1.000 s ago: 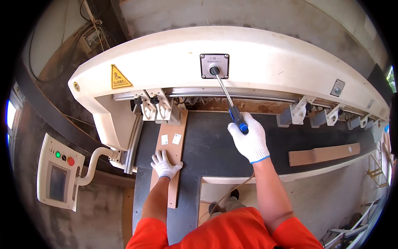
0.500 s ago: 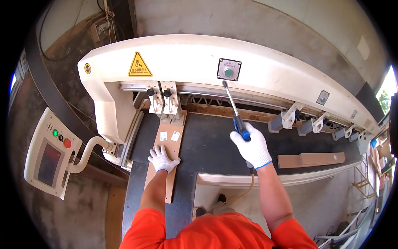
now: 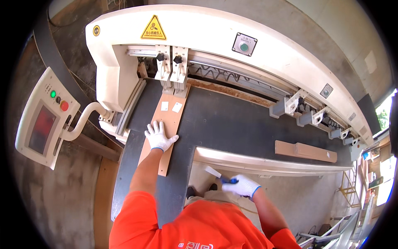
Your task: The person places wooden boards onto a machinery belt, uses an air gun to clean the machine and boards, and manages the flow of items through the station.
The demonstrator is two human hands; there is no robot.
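Note:
My left hand (image 3: 160,137), in a white knit glove, lies flat with fingers spread on a light brown wooden board (image 3: 171,119). The board has two white labels and small holes; its far end sits beneath a pair of metal clamps (image 3: 179,74) on the machine. In front of the table's inner edge, close to my body, my right hand (image 3: 242,186) is wrapped round an air blow gun (image 3: 228,180) with a blue and black handle. The gun's nozzle points left and away, smeared by motion. A thin hose hangs below that hand.
A long white machine beam (image 3: 199,25) spans the far side of the dark table (image 3: 232,120). More clamps (image 3: 286,107) and other brown boards (image 3: 304,151) are at the right. A control panel (image 3: 46,118) on a curved arm stands at the left.
My right hand has drawn the blow gun back from over the table toward my body, and its nozzle has swung left. My left hand stays on the board. The view has shifted.

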